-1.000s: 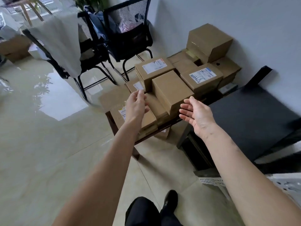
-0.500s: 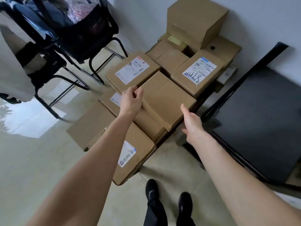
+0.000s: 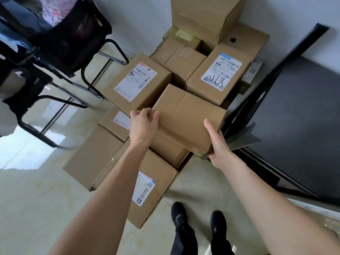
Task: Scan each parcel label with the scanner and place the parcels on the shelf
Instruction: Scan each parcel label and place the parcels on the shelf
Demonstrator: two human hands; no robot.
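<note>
Glossy pale floor tiles (image 3: pixel 36 208) fill the lower left of the frame, and a white wall (image 3: pixel 145 19) runs across the top. At centre sits a stack of brown cardboard parcels; what carries them is hidden. The plain parcel (image 3: pixel 185 116) in the middle lies on top of the others with no label showing on its upper face. The left hand (image 3: pixel 142 124) grips its left edge, fingers curled over the corner. The right hand (image 3: pixel 218 142) holds its lower right corner, thumb along the side and fingers tucked beneath.

Just above and left lies a labelled parcel (image 3: pixel 137 82) with a white barcode label, and to the upper right a scribbled parcel (image 3: pixel 219 74) whose label bears handwritten marks. A near parcel (image 3: pixel 145 188) at lower centre carries a label partly covered by the left forearm. A tall box (image 3: pixel 204 17) stands at the top against the wall. Black chairs (image 3: pixel 60 43) occupy the upper left. A dark shelf (image 3: pixel 298 126) fills the right side. Two black shoes (image 3: pixel 198 221) show at the bottom.
</note>
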